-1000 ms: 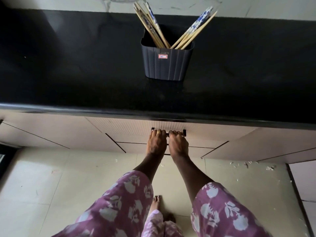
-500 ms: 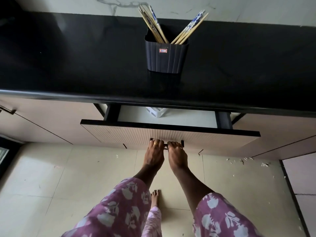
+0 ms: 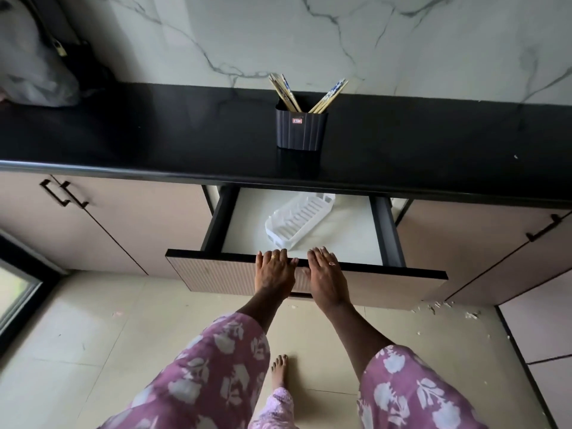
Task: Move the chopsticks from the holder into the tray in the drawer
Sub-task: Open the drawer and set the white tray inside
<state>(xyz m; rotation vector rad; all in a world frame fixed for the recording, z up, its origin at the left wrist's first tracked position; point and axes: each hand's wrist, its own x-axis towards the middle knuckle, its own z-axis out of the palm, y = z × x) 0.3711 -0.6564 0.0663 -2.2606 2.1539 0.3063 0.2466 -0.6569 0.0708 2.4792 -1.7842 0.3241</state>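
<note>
Since half a second before: drawer [image 3: 309,239] drawn well out from under the bench [image 3: 154,144], white tray [image 3: 298,222] inside now fully in sight, lying at a slant on the drawer floor toward the middle. Both hands shifted up from the handle to the top edge of the drawer front. Left hand [image 3: 274,269] and right hand [image 3: 325,274] laid flat side by side on that edge, fingers [image 3: 318,253] spread and loose, gripping nothing.

Chopsticks [image 3: 305,94] not yet touched: two fanned bunches leaning to opposite sides of the dark holder [image 3: 301,128], upright on the bench near the marbled wall, straight behind the drawer. Tray lay empty.

Next step judged as a reach up and over the open drawer to the holder. Risks from there: light, narrow holder tipped by a pull on one leaning bunch, sticks scattered across the bench or onto the floor; a loose handful slipping apart mid-carry; sticks laid across the slanted tray's ribs instead of along it, rolling out onto the drawer floor. Drawer front also pushed back in by leaning weight.
</note>
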